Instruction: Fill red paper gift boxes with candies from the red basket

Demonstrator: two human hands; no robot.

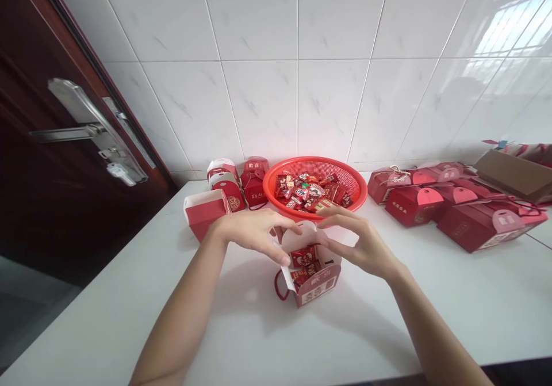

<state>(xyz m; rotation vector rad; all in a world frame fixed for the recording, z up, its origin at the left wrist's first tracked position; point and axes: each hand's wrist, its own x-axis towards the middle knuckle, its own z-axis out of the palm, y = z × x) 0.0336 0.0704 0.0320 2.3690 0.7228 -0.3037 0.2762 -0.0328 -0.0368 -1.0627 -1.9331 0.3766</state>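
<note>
A small red gift box [321,285] stands on the white counter with its top flaps up. Red-wrapped candies [304,265] lie inside it, and a dark red cord handle [281,288] loops out on its left. My left hand [259,230] arches over the box's left side, its thumb at the white side flap and its fingers apart. Over the right side is my right hand [356,236], fingers spread and curved, the tips by the raised back flap [302,233]. Whether the fingertips press on the flaps is hard to see.
Behind the box sits a red plastic basket [360,193] of wrapped candies. Several red boxes [228,187] stand at the back left, one open-topped box [204,213] nearest. Closed red boxes [416,205] and a brown cardboard box [515,173] are on the right. A door [38,190] is at the left.
</note>
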